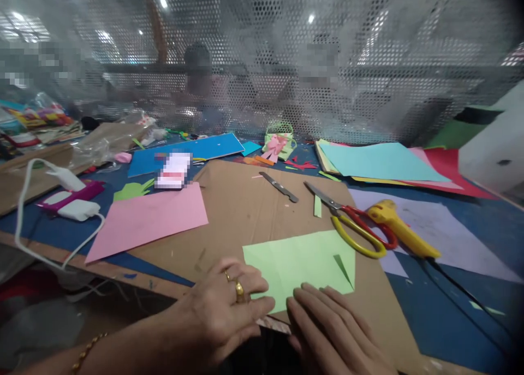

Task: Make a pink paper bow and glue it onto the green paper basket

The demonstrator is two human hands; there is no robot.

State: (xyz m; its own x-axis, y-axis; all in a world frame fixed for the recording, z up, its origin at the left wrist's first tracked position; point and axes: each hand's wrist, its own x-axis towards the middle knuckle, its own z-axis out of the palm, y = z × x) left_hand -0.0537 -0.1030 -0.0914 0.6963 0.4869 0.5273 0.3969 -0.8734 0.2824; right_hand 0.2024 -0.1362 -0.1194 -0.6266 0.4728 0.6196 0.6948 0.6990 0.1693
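A light green paper sheet lies on a brown cardboard sheet near the table's front edge, one corner folded over at its right. My left hand, with rings on two fingers, curls its fingers down onto the paper's near-left edge. My right hand lies flat with fingers stretched out, their tips pressing the paper's near edge. Neither hand lifts the paper off the cardboard.
Yellow-and-red scissors, a yellow glue gun with a black cord and a craft knife lie beyond the paper. A pink sheet lies at left, stacked coloured sheets at back right, a white charger at far left. People sit behind a perforated screen.
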